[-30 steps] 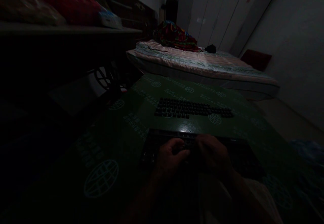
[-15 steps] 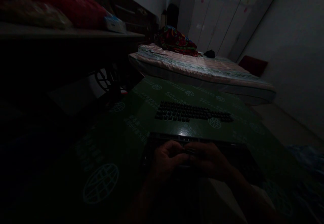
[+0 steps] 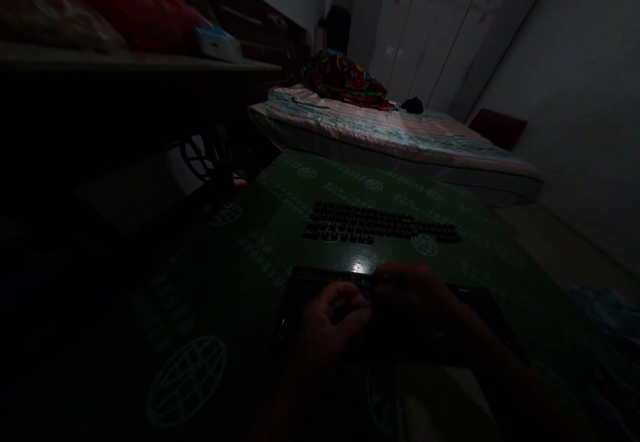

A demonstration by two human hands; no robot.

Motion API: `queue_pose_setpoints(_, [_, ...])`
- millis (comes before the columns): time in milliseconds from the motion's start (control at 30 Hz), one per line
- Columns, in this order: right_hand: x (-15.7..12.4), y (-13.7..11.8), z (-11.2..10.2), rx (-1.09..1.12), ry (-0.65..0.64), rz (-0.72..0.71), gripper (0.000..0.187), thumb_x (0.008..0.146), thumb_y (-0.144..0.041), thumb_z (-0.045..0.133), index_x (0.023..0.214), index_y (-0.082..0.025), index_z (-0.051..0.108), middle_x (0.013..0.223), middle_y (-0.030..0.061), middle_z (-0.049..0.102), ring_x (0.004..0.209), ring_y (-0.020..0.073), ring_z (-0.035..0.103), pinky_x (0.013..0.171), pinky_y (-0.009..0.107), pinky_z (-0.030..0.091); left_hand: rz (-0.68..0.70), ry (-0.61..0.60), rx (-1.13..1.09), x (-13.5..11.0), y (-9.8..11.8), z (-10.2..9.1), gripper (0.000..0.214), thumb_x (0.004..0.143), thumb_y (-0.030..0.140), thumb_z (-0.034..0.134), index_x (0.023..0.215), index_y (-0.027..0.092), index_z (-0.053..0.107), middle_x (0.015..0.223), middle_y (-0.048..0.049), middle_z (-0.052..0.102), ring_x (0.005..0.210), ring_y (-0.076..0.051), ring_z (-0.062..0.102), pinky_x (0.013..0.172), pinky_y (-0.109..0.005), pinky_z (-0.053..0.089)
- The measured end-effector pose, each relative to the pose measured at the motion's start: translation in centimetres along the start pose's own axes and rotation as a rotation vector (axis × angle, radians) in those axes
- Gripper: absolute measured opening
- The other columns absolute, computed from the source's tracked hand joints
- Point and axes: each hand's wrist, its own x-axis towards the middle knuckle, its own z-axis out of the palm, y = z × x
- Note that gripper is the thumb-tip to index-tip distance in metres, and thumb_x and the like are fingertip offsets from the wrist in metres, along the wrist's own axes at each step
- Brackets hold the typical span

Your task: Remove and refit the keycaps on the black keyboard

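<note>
In dim light a black keyboard [image 3: 480,309] without visible keycaps over much of it lies on the green table. My left hand [image 3: 333,315] is over its left half, thumb and fingers curled together in a pinch; anything between the tips is too dark to see. My right hand [image 3: 417,292] is closed at the keyboard's far edge, fingers bent down onto it, with the fingertips hidden in shadow. Beyond the keyboard, rows of loose black keycaps [image 3: 350,221] are laid out in keyboard order.
The green tabletop [image 3: 260,262] carries printed globe marks. A bed [image 3: 400,135] with a red patterned blanket [image 3: 345,79] stands past its far edge. At left is a dark sewing-machine-like table with a wheel [image 3: 197,159], a red bag [image 3: 115,2] on top.
My right hand has moved away from my left hand, forward to the keyboard's far edge. My left hand stays pinched in nearly the same place. The view has shifted slightly.
</note>
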Motion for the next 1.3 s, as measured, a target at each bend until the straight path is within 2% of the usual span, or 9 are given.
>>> queue_pose_setpoints(67, [1.4, 2.4, -0.7, -0.123, 0.115, 0.101, 0.021, 0.079, -0.024, 0.055, 0.092, -0.017, 0.068, 0.074, 0.0008, 0.069, 0.061, 0.0124, 0.060, 0.055, 0.020, 0.042, 0.016, 0.011, 0.040, 0.0, -0.1, 0.1, 0.024, 0.067, 0.025, 0.068, 0.088, 0.018, 0.058, 0.083, -0.0021, 0.068, 0.081, -0.017, 0.063, 0.072, -0.025, 0.048])
queue_pose_setpoints(133, [2.9, 4.7, -1.4, -0.235, 0.176, 0.168, 0.021, 0.079, -0.024, 0.054, 0.093, -0.017, 0.069, 0.079, 0.0025, 0.071, 0.065, 0.0136, 0.061, 0.057, 0.021, 0.042, 0.020, 0.003, 0.080, -0.1, -0.3, 0.1, 0.022, 0.068, 0.025, 0.067, 0.087, 0.018, 0.059, 0.082, -0.0021, 0.069, 0.081, -0.017, 0.064, 0.073, -0.025, 0.048])
queue_pose_setpoints(233, [4.8, 7.3, -1.8, -0.402, 0.141, 0.252, 0.024, 0.081, -0.024, 0.051, 0.097, -0.019, 0.069, 0.087, 0.0043, 0.072, 0.072, 0.0157, 0.064, 0.062, 0.023, 0.043, 0.014, -0.029, 0.148, -0.1, -0.6, 0.1, 0.016, 0.070, 0.025, 0.065, 0.084, 0.018, 0.060, 0.082, -0.0016, 0.068, 0.080, -0.016, 0.064, 0.073, -0.025, 0.048])
queue_pose_setpoints(333, [6.0, 8.6, -1.7, -0.448, 0.087, 0.266, 0.025, 0.082, -0.025, 0.051, 0.099, -0.020, 0.069, 0.092, 0.0056, 0.071, 0.080, 0.0172, 0.064, 0.066, 0.023, 0.042, 0.000, -0.043, 0.203, -0.1, -0.6, 0.0, 0.014, 0.071, 0.025, 0.064, 0.082, 0.018, 0.061, 0.081, -0.0015, 0.068, 0.079, -0.016, 0.063, 0.072, -0.025, 0.047])
queue_pose_setpoints(433, [6.8, 9.1, -1.5, -0.458, 0.064, 0.269, 0.026, 0.081, -0.024, 0.051, 0.101, -0.019, 0.068, 0.096, 0.0068, 0.070, 0.084, 0.0181, 0.063, 0.066, 0.023, 0.041, -0.003, -0.043, 0.222, -0.1, -0.4, 0.1, 0.013, 0.071, 0.025, 0.063, 0.082, 0.018, 0.061, 0.080, -0.0016, 0.068, 0.079, -0.016, 0.063, 0.073, -0.025, 0.047])
queue_pose_setpoints(667, [7.8, 9.6, -1.1, -0.485, 0.022, 0.305, 0.024, 0.080, -0.023, 0.051, 0.094, -0.019, 0.069, 0.088, 0.0051, 0.071, 0.076, 0.0161, 0.063, 0.059, 0.022, 0.037, -0.001, -0.042, 0.247, -0.1, -0.2, 0.3, 0.010, 0.070, 0.024, 0.063, 0.078, 0.018, 0.062, 0.076, -0.0007, 0.067, 0.075, -0.016, 0.062, 0.069, -0.024, 0.047])
queue_pose_setpoints(1300, [8.4, 9.4, -1.1, -0.487, 0.003, 0.270, 0.024, 0.079, -0.021, 0.047, 0.085, -0.017, 0.070, 0.078, 0.0046, 0.069, 0.069, 0.0149, 0.060, 0.056, 0.021, 0.035, -0.009, -0.078, 0.258, -0.3, -0.7, 0.1, 0.012, 0.070, 0.026, 0.063, 0.079, 0.018, 0.062, 0.076, -0.0005, 0.066, 0.075, -0.016, 0.061, 0.068, -0.023, 0.046])
